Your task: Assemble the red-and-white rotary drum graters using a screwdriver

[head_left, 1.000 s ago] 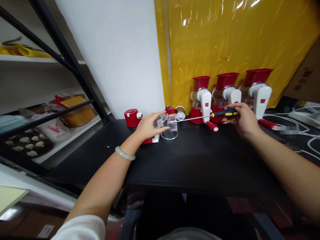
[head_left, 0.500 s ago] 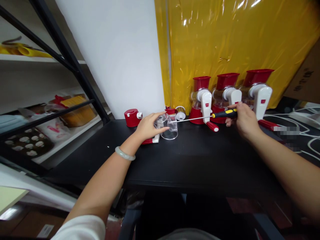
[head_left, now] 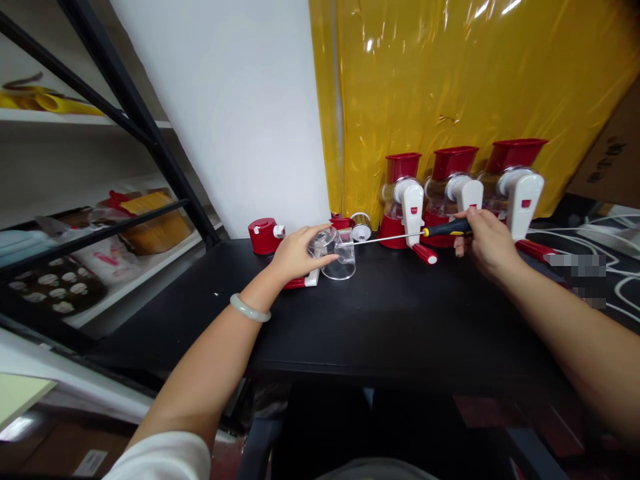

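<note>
My left hand (head_left: 301, 251) is wrapped round a clear plastic housing (head_left: 341, 265) that rests on the black table. A screwdriver (head_left: 447, 229) with a black and yellow handle is gripped in my right hand (head_left: 484, 243). Its long shaft runs level to the left, and the tip meets the side of the clear housing; the exact contact is too small to make out. Behind the housing lie a grater drum (head_left: 361, 227) and a red part (head_left: 341, 221). A red round base (head_left: 264, 236) stands left of my left hand. Below that hand, a red and white crank handle (head_left: 305, 281) is partly hidden.
Three red and white rotary graters (head_left: 413, 200) stand at the back right, before a yellow plastic-wrapped panel (head_left: 450, 80). White cables (head_left: 600, 233) lie at the far right. A black-framed shelf (head_left: 150, 127) with bags rises on the left.
The screwdriver's handle has turned within my right hand's fingers, so its yellow side shows less. My left hand and the clear housing have stayed in place.
</note>
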`<state>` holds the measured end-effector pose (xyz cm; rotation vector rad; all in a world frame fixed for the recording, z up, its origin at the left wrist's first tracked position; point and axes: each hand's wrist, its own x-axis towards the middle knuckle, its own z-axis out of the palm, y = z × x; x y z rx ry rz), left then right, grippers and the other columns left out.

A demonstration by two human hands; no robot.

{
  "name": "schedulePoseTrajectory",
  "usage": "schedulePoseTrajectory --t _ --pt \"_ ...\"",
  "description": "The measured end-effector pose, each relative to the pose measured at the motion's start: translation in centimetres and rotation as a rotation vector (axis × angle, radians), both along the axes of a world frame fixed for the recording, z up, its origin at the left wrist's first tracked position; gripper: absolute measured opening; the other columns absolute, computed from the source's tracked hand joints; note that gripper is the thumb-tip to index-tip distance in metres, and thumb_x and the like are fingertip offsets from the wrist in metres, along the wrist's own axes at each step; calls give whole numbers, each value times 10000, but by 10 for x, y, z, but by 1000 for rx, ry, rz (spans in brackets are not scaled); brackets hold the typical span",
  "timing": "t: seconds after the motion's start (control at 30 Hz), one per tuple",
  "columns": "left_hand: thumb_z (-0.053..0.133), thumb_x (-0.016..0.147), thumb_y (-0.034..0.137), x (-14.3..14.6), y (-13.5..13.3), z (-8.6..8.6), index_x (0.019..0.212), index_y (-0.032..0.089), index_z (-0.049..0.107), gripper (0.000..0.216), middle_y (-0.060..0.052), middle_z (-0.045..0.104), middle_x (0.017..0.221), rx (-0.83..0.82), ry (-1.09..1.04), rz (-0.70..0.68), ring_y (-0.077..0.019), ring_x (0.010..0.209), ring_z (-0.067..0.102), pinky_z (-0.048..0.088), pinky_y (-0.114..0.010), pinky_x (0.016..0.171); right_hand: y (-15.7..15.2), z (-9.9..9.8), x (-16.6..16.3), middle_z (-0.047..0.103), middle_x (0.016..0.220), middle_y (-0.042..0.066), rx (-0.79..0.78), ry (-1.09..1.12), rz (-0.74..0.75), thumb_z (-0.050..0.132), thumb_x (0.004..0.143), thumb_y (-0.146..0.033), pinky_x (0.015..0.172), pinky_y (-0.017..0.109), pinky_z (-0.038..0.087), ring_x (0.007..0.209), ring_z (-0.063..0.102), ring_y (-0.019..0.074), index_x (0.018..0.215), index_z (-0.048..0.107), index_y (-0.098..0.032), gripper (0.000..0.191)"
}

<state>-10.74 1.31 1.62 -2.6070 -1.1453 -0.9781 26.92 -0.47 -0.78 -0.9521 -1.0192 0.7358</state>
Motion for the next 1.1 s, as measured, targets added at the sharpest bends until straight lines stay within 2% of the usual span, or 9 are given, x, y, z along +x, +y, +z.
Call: schedulePoseTrajectory --t 0.1,0.17,0.27,0.33,0.43,0.63,0.8,0.9,1.1 --pt "682 787 569 0 0 0 1367 285 500 671 -74 640 1269 -3 -2 1 -256 1145 615 490 -411 974 -1 0 -1 504 411 -27 -21 -41 -17 480 941 -427 285 190 380 281 443 109 901 600 -158 297" --pt "683 786 569 0 0 0 1365 285 501 671 -77 640 1266 -5 -1 3 -259 1140 617 493 -416 969 -1 3 -1 535 430 1 -80 -6 -2 358 977 -438 314 215 427 305 493 131 912 602 -154 381" --pt "685 788 563 0 0 0 1361 285 505 662 -76 646 1255 -6 2 4 -258 1133 622 498 -416 961 -3 6 -1 620 541 44 -124 96 64 249 968 -280 379 263 504 412 616 176 907 589 -161 365" --pt "687 787 562 1 -1 1 1358 282 510 661 -76 651 1246 -4 6 9 -258 1120 627 503 -416 952 -4 8 -1 649 606 47 -85 135 106 267 905 -156 408 268 525 480 661 186 900 582 -165 315" --pt "685 789 562 1 -1 2 1357 278 512 658 -79 650 1245 0 8 10 -258 1124 625 502 -417 956 -3 7 -1 650 622 37 -53 138 120 312 874 -108 434 256 534 496 662 172 916 586 -167 284" --pt "682 792 561 1 -1 1 1362 275 507 661 -76 651 1246 6 8 15 -250 1115 629 504 -407 950 -1 2 -4 516 458 -23 -69 93 35 493 934 -341 328 196 418 335 479 112 908 611 -169 210" --pt "678 789 570 1 -1 1 1358 272 511 664 -79 649 1248 10 5 12 -252 1116 629 500 -409 957 -2 2 -4 521 449 0 -107 78 33 367 976 -440 339 208 433 341 499 126 917 608 -165 371" --pt "676 790 572 1 -2 1 1358 268 513 664 -79 648 1253 10 6 16 -252 1112 631 502 -407 954 -3 6 -4 578 516 26 -128 159 93 287 974 -340 387 233 491 394 570 143 902 598 -164 364" --pt "682 784 575 1 -2 2 1362 280 509 671 -76 646 1258 -7 10 20 -254 1135 618 497 -416 960 -3 6 -2 646 637 17 -59 166 135 405 872 -169 437 267 542 478 655 176 928 567 -193 174"
